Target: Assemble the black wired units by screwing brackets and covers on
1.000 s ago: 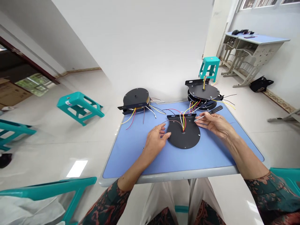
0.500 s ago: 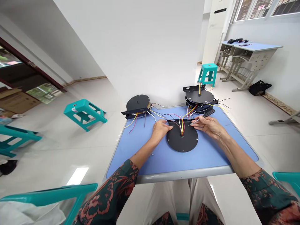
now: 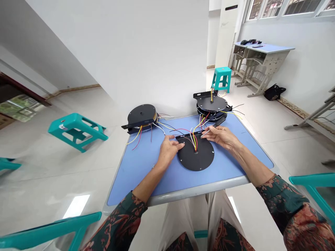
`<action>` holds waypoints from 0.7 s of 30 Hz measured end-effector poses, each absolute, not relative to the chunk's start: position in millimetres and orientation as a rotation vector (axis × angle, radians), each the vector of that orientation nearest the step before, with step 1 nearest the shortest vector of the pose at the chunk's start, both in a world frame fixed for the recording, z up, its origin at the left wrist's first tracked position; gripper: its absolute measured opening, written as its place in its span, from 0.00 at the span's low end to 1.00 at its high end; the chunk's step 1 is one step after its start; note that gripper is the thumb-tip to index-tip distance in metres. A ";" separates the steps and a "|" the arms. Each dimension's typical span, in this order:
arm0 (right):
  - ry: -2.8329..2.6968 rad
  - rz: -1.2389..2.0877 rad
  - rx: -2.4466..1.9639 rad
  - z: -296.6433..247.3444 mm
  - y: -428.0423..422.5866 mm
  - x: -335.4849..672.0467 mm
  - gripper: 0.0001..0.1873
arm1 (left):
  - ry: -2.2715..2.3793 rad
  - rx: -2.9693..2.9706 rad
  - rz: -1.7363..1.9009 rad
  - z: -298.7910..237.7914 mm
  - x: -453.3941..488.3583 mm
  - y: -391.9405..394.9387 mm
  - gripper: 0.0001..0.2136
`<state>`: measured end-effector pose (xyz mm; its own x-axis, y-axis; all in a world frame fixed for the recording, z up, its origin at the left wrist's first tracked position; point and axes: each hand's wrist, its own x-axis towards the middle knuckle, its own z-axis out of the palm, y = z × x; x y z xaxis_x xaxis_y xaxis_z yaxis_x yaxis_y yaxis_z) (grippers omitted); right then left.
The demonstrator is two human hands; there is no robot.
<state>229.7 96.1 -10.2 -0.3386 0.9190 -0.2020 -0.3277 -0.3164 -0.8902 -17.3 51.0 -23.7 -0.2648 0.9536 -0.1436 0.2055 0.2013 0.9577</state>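
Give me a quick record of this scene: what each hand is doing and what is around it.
Left hand: fingers resting on a black round plate, near its bracket
Right hand: holding a black-handled screwdriver, tip beside the bracket
Wires: red, yellow and black wires rising from the plate's centre
Surface: blue table
Nearby: another black wired disc; stack of black discs
Floor: teal plastic stool

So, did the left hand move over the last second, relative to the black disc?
Yes. The left hand has shifted forward across the black disc: its fingers were lower on the disc's left edge and now reach the left end of the mounting bracket.
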 end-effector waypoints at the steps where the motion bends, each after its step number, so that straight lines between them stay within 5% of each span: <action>1: -0.976 1.791 -0.943 -10.0 96.2 229.7 0.12 | 1.603 1.053 1.158 -23.3 -16.4 51.0 0.28; 9: -1.035 1.786 -0.937 -10.8 97.4 229.9 0.15 | 1.558 1.095 1.219 -27.5 -10.6 46.7 0.36; 21: -1.046 1.781 -0.934 -10.3 97.3 227.9 0.16 | 1.695 1.183 1.172 -25.1 -5.2 43.7 0.30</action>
<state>227.9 97.3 -10.3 -0.3625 0.9149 -0.1776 -0.2907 -0.2921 -0.9112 -5.2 43.7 -25.1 -0.2940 0.9531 -0.0716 0.2695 0.1545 0.9505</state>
